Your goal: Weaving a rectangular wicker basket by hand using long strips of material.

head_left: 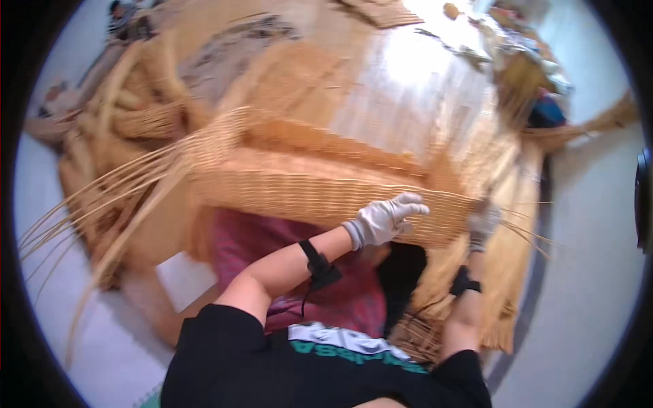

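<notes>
A long woven wicker basket (286,194) lies across my lap, its hollow side facing away from me. Loose strands (102,177) fan out from its left end, and a few thin ones stick out at the right. My left hand (388,219), in a white glove, rests against the near wall toward the right end, fingers stretched out and apart. At the right corner is my right hand (483,221), gloved too and smeared by motion. Something dark shows by its fingers, too blurred to name. Whether those fingers grip anything cannot be made out.
Bundled wicker pieces and coils (129,115) heap up on the left. Long pale strips (507,272) lie along the right side, beside the wall. Dark scraps (238,41) and a flat woven piece (377,12) lie on the floor farther off. A reddish cloth (238,248) covers my lap.
</notes>
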`<state>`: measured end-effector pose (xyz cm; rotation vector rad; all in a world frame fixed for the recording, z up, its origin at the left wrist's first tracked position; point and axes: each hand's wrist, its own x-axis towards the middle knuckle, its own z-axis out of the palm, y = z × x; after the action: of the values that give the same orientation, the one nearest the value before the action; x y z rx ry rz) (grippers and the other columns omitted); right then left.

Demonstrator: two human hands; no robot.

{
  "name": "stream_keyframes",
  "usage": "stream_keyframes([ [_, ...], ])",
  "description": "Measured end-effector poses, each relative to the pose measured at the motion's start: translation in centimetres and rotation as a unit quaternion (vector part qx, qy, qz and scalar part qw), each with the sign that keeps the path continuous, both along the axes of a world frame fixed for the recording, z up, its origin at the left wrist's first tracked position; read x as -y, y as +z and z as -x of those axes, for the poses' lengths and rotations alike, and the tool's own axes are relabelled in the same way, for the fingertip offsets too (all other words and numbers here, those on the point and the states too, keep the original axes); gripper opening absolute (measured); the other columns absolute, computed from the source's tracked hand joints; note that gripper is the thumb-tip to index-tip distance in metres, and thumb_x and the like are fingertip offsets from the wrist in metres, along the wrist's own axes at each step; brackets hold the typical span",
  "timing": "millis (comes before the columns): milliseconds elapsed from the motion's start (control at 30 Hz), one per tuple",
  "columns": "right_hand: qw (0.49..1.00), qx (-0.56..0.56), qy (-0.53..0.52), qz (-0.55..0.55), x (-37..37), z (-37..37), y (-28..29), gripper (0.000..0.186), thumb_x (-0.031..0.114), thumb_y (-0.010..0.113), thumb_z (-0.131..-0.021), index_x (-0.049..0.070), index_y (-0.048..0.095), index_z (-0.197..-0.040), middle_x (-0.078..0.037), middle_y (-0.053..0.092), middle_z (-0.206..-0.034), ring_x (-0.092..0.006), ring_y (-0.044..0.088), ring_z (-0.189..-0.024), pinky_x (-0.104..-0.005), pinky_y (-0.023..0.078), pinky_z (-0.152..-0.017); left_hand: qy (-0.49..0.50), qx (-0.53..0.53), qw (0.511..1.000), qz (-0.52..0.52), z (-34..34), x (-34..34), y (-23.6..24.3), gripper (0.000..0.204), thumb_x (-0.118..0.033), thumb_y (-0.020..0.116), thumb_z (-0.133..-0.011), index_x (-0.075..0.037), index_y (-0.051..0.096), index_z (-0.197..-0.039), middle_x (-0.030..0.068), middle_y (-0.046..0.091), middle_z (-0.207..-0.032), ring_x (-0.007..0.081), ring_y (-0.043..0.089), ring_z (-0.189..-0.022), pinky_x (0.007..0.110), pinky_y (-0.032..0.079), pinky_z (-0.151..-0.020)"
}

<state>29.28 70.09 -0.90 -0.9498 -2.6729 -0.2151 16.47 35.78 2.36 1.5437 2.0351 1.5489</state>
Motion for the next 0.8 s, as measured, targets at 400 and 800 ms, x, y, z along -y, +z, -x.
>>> stream_keyframes([
  [400, 0.808, -0.285, 0.389, 0.339, 47.9, 13.0, 1.6, 0.039, -0.001, 0.066, -0.084, 0.015, 0.070, -0.120, -0.010, 0.068, -0.112, -0.0302, 0.062, -0.113, -0.0398, 0.051, -0.096, 0.603, 0.218, 0.689, -0.336, 8.8, 49.0, -0.9, 0.023, -0.026, 0.077, -0.091, -0.006, 0.068, -0.099, 0.0046, 0.068, -0.073, 0.0103, 0.063, -0.056, 0.024, 0.051, -0.045],
  [800, 0.442, -0.121, 0.827, 0.325, 69.6, 14.1, 11.6, 0.051, 0.045, 0.074, -0.078, 0.012, 0.070, -0.116, -0.014, 0.069, -0.099, -0.0351, 0.063, -0.110, -0.0488, 0.049, -0.096, 0.407, 0.285, 0.867, -0.046, 3.0, 51.2, 5.6, 0.044, -0.013, 0.075, -0.092, 0.001, 0.061, -0.132, 0.0072, 0.073, -0.106, 0.0193, 0.070, -0.097, 0.032, 0.058, -0.085],
])
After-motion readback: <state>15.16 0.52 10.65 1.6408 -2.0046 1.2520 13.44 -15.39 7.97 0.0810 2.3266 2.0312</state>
